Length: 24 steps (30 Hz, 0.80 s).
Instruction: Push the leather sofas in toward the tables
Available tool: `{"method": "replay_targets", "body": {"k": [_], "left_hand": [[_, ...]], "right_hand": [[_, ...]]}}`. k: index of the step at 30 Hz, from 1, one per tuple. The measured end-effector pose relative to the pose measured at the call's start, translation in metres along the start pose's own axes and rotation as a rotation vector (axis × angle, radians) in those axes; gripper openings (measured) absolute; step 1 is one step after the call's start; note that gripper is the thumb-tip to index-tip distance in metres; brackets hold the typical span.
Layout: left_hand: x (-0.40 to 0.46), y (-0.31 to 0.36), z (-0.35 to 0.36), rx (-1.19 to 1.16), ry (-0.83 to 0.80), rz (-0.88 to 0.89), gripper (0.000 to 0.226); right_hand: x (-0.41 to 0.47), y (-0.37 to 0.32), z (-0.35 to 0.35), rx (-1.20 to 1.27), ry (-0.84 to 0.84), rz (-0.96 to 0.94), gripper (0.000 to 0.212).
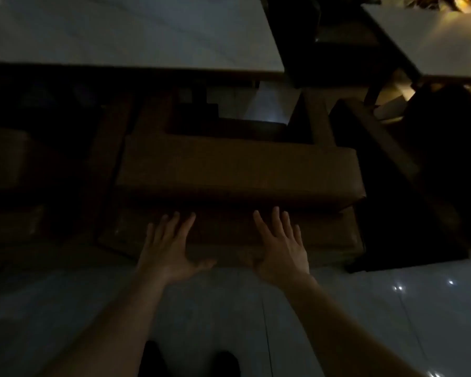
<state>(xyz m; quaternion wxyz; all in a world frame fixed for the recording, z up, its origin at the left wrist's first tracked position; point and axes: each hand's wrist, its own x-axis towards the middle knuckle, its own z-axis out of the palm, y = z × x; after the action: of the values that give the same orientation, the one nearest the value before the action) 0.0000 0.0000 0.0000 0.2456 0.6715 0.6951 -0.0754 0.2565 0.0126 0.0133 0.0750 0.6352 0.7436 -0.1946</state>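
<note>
Dim scene. Left hand (167, 247) lies flat, fingers spread, against the back of the brown leather box-shaped sofa (237, 170), gripping nothing. Right hand (282, 247), near it, is likewise flat and spread. The sofa stands centre, near the pale rectangular table (125, 34); a second pale table (446, 44) sits far right.

The sofa (237, 170) looks like smooth, matt brown leather; the floor (392, 308) is glossy pale tile; the bench (120, 31) top is smooth and pale.
</note>
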Motion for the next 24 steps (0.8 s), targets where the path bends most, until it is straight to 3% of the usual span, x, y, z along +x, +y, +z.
{"method": "replay_targets", "body": {"k": [16, 24], "left_hand": [[0.038, -0.022, 0.049, 0.103, 0.372, -0.053, 0.11], [0.046, -0.023, 0.057, 0.115, 0.39, -0.074, 0.103]], "right_hand": [[0.038, 0.027, 0.043, -0.081, 0.085, 0.15, 0.088], [0.04, 0.03, 0.048, -0.1, 0.115, 0.145, 0.087]]}}
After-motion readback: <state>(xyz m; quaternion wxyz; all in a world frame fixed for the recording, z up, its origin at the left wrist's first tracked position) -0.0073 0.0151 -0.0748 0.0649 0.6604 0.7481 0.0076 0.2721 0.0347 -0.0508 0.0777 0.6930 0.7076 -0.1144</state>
